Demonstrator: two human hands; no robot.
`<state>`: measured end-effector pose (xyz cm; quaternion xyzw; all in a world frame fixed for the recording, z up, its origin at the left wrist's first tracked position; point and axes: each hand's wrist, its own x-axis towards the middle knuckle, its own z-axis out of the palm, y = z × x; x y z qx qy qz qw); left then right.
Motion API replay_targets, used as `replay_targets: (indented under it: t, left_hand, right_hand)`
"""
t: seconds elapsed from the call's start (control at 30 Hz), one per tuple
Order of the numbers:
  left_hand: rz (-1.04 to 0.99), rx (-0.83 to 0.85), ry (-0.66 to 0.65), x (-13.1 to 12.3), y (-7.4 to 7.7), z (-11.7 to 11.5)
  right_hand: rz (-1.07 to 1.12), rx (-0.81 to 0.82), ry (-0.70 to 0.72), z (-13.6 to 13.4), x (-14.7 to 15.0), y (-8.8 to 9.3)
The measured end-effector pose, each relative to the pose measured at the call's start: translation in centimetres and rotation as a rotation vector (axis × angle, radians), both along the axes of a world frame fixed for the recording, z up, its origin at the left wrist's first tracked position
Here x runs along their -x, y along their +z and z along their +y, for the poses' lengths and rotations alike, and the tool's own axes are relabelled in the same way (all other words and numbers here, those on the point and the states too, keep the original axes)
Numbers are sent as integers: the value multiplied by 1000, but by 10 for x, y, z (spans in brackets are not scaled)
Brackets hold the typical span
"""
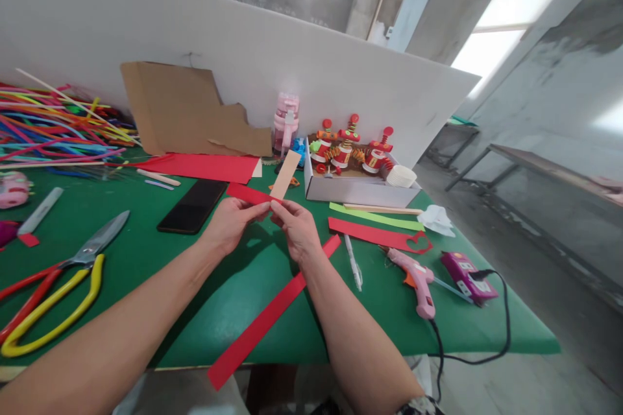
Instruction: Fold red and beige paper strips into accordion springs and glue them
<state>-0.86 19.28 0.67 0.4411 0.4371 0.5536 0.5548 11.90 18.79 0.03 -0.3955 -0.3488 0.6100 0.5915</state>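
Note:
Both hands meet above the green table (253, 285). My left hand (231, 220) pinches a short red paper strip (246, 194) that points up and left. My right hand (296, 227) pinches the lower end of a tan paper strip (286, 174) that leans up and right. The two strips cross at my fingertips. A long red paper strip (263, 321) lies on the table under my right forearm and runs past the near edge.
Yellow-handled scissors (63, 285) and a black phone (193, 206) lie left. A pink glue gun (416, 279), a purple power strip (468, 277), red and green strips (374, 233) and a box of red craft figures (355, 172) are right. Pipe cleaners (53, 130) and cardboard (187, 110) stand behind.

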Motion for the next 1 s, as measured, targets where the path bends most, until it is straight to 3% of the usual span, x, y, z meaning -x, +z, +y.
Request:
replay_targets:
  t: [0.33, 0.47, 0.63, 1.0]
  left_hand:
    - [-4, 35, -45, 3, 1, 2]
    - [-112, 29, -3, 4, 2, 4]
    - [-253, 1, 64, 7, 9, 3]
    - [-181, -61, 59, 12, 11, 5]
  right_hand:
    - [-55, -29, -58, 1, 0, -2]
    - [-129, -129, -161, 4, -2, -2]
    - [-187, -270, -149, 3, -4, 1]
    - [-284, -274, -161, 6, -5, -3]
